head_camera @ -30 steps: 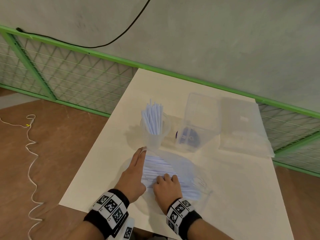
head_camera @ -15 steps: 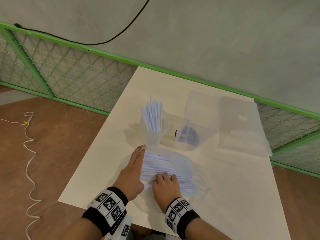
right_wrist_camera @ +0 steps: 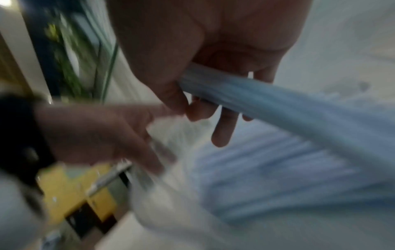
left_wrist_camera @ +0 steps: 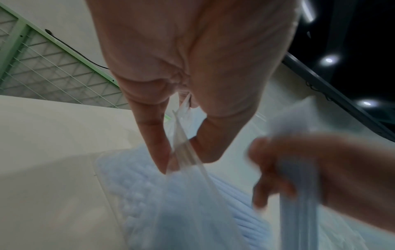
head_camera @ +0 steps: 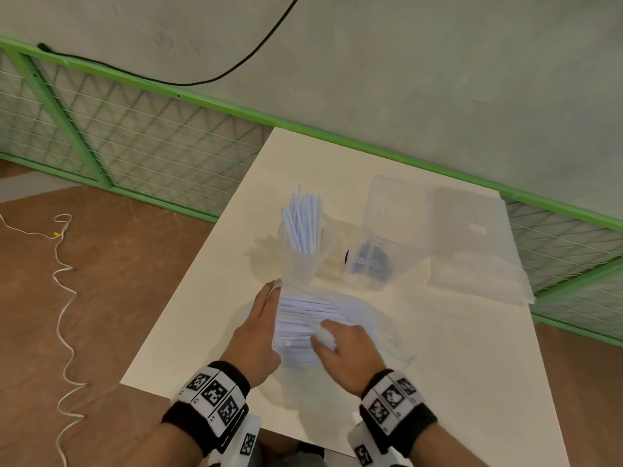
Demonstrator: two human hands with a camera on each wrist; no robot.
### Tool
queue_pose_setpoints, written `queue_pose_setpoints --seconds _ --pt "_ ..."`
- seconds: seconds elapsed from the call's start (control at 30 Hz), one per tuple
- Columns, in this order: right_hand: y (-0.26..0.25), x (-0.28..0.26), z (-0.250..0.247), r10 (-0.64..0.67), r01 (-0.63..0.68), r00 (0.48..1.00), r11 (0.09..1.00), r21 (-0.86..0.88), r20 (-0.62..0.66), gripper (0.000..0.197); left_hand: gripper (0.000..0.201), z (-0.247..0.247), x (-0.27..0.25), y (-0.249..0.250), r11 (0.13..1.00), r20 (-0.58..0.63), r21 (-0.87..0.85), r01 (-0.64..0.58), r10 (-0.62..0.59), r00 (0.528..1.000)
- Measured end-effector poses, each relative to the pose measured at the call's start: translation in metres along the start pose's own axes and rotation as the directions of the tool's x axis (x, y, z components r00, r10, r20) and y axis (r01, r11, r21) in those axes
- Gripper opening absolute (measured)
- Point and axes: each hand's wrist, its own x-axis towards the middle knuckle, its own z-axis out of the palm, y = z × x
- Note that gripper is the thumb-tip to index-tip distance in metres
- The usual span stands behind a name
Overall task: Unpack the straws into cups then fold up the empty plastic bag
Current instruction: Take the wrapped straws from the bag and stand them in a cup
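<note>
A clear plastic bag (head_camera: 357, 311) of pale blue straws (head_camera: 303, 315) lies on the white table (head_camera: 438, 382) in front of me. My left hand (head_camera: 269, 298) holds the bag's open left edge; in the left wrist view its finger and thumb (left_wrist_camera: 183, 162) pinch the thin film (left_wrist_camera: 181, 135). My right hand (head_camera: 328, 338) grips a bundle of straws (right_wrist_camera: 267, 104) at the bag's mouth, with fingers curled round it (right_wrist_camera: 205, 108). Behind the bag stands a clear cup (head_camera: 305, 261) with several straws upright in it.
A clear container (head_camera: 387, 237) with a dark blue label stands right of the cup. A flat stack of clear plastic (head_camera: 472, 251) lies at the table's far right. A green mesh fence (head_camera: 135, 139) and a grey wall run behind the table.
My right hand, which lay on top of the bagged straws, now grips a bundle of them and has shifted slightly right. The left hand stays on the bag's edge.
</note>
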Motion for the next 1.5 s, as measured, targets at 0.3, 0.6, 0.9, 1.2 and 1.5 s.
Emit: queue_pose_setpoints --seconds 0.3,0.6,0.9,1.2,1.5 --pt "-0.006 -0.019 0.003 0.163 -0.113 0.982 0.912 0.393 -0.096 0.027 0.114 -0.004 0.002 0.003 1.000 -0.011 -0.010 -0.007 0.006 1.000" --pt "-0.102 0.052 -0.154 0.022 0.174 0.879 0.916 0.362 -0.477 0.018 0.113 -0.006 0.003 -0.002 1.000 0.018 -0.024 -0.004 0.004 1.000" --pt "-0.089 0.154 -0.133 0.119 -0.094 0.933 0.991 0.090 -0.339 0.033 0.112 -0.008 0.006 -0.004 0.999 0.049 -0.028 0.020 -0.018 0.999" --pt "-0.065 0.138 -0.109 0.019 0.079 0.904 0.975 0.209 -0.428 0.108 0.113 -0.012 0.008 -0.009 0.999 0.064 -0.021 0.036 -0.034 0.997" --pt "-0.055 0.142 -0.061 -0.134 0.112 0.971 0.987 -0.119 -0.200 0.128 0.112 -0.016 0.009 -0.004 0.999 0.076 -0.021 0.046 -0.044 0.996"
